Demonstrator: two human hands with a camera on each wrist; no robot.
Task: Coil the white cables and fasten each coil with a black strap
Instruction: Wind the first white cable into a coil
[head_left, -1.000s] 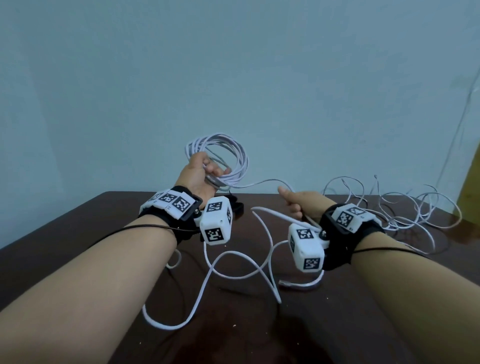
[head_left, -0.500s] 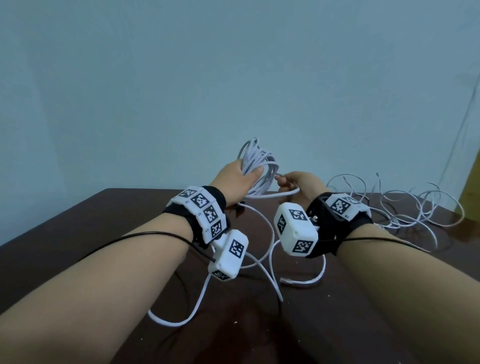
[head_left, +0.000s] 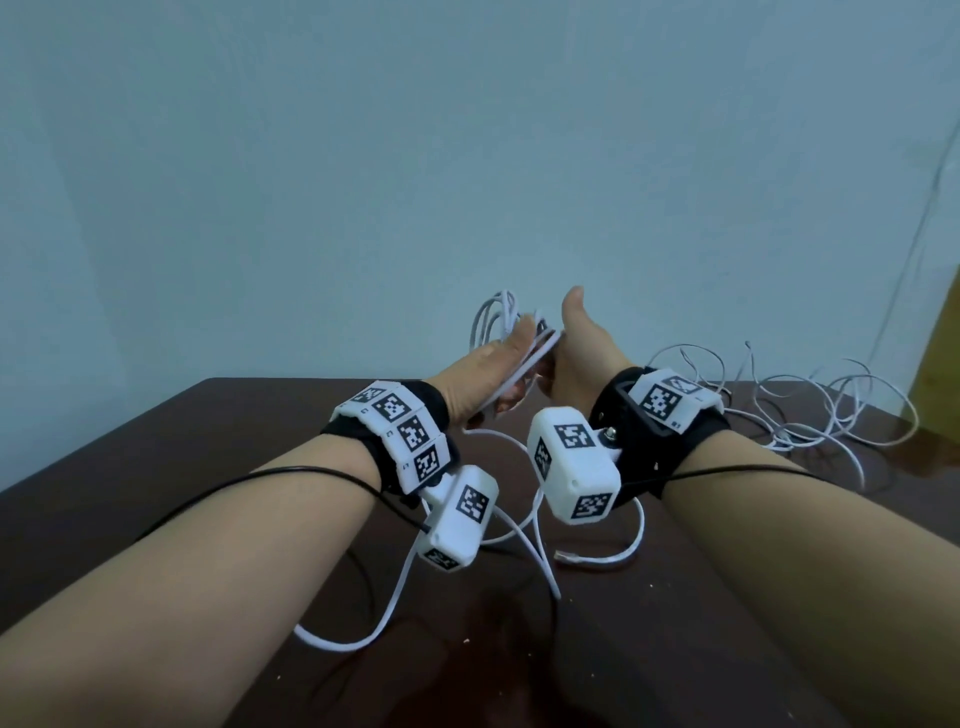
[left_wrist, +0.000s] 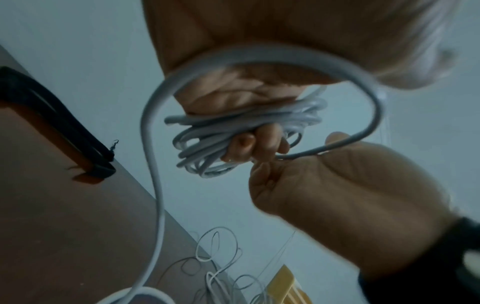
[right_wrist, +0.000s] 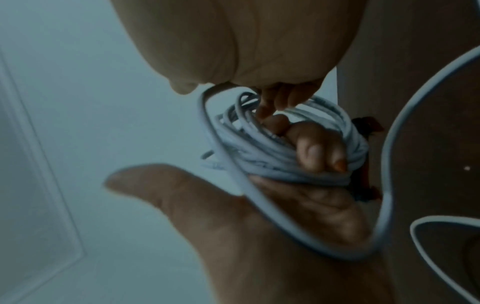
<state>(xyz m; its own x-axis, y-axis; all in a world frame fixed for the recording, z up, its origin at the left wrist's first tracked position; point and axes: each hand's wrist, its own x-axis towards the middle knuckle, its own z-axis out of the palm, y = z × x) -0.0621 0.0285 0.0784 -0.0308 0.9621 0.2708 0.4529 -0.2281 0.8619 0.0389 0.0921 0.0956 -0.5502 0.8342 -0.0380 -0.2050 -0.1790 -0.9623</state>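
Both hands are up at the centre of the head view, well above the dark worktop (head_left: 156, 467). The left hand (head_left: 483, 374) has its grip wrapped tight round the bundled coil (left_wrist: 246, 131), fingers curled right through the loops. The right hand (head_left: 576, 358) is pressed in beside it, thumb sticking up, fingers closed on the next stretch of the white cable (right_wrist: 226, 164) as it lays a fresh turn against the bundle.

To do this step well, I'd say match each new loop to the ones already gathered. The loose turn arcing across the left wrist view looks wider than the coil, so it wants drawing in before the left thumb pins it. Let the cable slide through the right fingers, with no twisting.

A fair bit remains. The tail (head_left: 395, 587) drops to the lower middle of the head view and snakes over the worktop, with its plug end (head_left: 566, 556) lying free. Watch that slack for snags.

At the right edge a tangle of thinner cable (head_left: 810, 410) waits its turn. A black strap (left_wrist: 64, 127) lies at the left of the left wrist view, on the worktop.
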